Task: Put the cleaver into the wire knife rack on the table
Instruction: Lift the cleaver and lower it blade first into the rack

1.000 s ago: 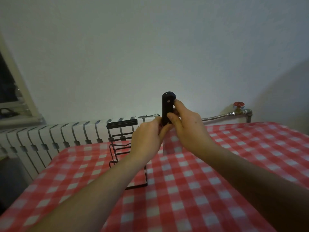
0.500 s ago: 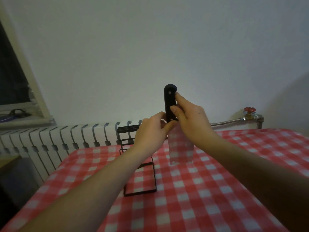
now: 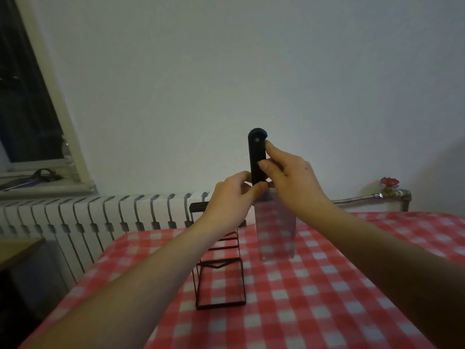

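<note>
The right hand is closed around the black handle of the cleaver. Its index finger lies extended along the right side of the handle, fingertip near the rivet at the top; the thumb presses across the front of the handle lower down. The left hand is closed in a pinch at the base of the handle, thumb and fingertips touching the point where handle meets blade.

The cleaver is upright, handle at the top, blade pointing down. The broad rectangular blade reflects the checked cloth. The blade's lower edge is above the worktop; whether it touches the surface cannot be determined.

The wire knife rack stands on the worktop just to the left of the blade, under the left wrist and forearm. It is a black wire frame with a rectangular base and a dark slotted top bar. The cleaver is outside the rack, beside it, not inserted.

The worktop carries a red-and-white checked cloth. Behind it, a white radiator runs along the wall under a window sill. A pipe with a red valve is at the right.
</note>
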The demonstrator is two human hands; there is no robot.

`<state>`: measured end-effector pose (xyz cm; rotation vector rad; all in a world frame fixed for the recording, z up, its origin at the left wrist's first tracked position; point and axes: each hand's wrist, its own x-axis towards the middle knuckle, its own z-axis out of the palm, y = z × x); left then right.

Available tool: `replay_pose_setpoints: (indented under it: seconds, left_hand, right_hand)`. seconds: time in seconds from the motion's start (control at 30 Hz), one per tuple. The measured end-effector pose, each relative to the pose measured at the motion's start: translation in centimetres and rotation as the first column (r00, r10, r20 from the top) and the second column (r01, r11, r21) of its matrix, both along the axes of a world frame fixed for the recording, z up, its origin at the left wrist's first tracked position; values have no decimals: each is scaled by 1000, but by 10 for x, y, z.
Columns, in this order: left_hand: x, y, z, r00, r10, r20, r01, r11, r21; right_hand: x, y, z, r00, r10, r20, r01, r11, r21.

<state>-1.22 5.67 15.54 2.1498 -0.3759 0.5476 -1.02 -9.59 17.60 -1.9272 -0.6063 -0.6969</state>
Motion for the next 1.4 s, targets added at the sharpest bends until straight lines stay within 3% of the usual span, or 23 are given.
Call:
replay_pose_setpoints:
  seconds: [0.7,1.4]
  left_hand:
    - [-6,26,45,999,11,33,-10,999,-43]
    - [-16,43,100,992,65,110,-57,996,-73]
  right_hand:
    - [6,24,42,996,59,62,-58,998,-21]
    - [-1,44,91,983,5,182,10,997,-82]
